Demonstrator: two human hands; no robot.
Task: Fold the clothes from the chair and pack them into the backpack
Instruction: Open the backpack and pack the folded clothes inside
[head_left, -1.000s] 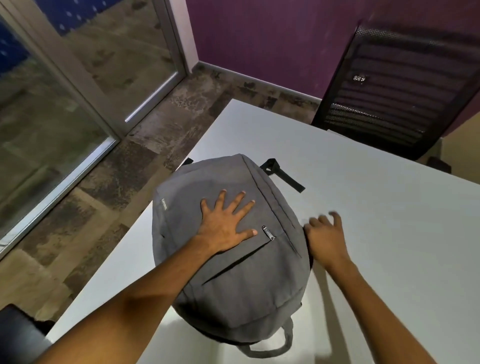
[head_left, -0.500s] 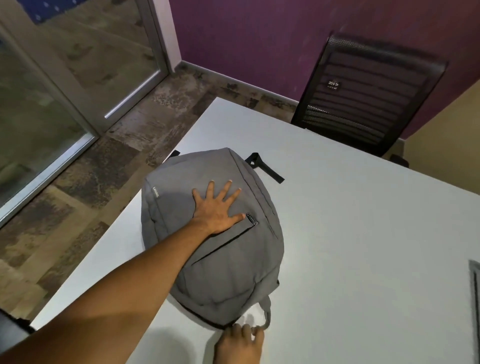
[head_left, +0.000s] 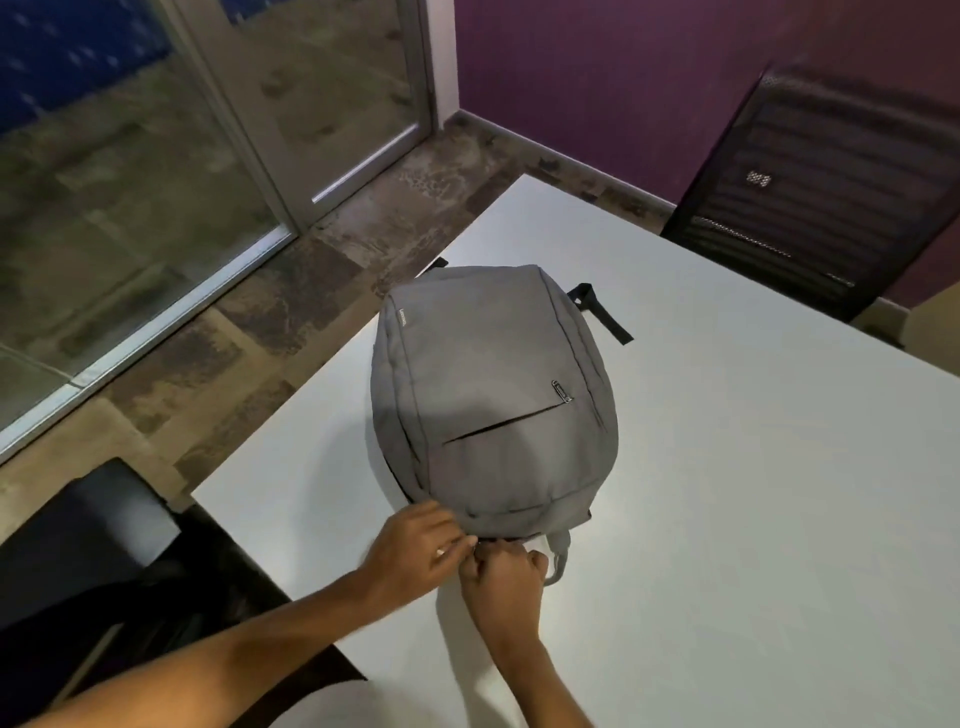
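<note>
Grey fabric backpack (head_left: 493, 405) lies flat, front face up, on the white worktop (head_left: 753, 519), close to the worktop's left edge. Its slanted front pocket zip has a metal pull (head_left: 562, 391) at the upper right end. A black strap (head_left: 602, 312) trails from the backpack's far end; a grey carry loop (head_left: 560, 558) sticks out at the near end.

Both hands meet at the backpack's near edge. Left hand (head_left: 415, 551): fingers bent, tips pressed to the bottom seam, pinching at something there; the exact part held is hidden. Right hand (head_left: 501, 574): grip clenched, knuckles up, just beside the carry loop and touching the left fingertips; what it grasps cannot be told.

Black mesh-backed chair (head_left: 831, 197) stands beyond the backpack, at the worktop's far right edge. A dark seat (head_left: 88, 530) sits left of the backpack, near the worktop's corner. No clothes distinguishable.
</note>
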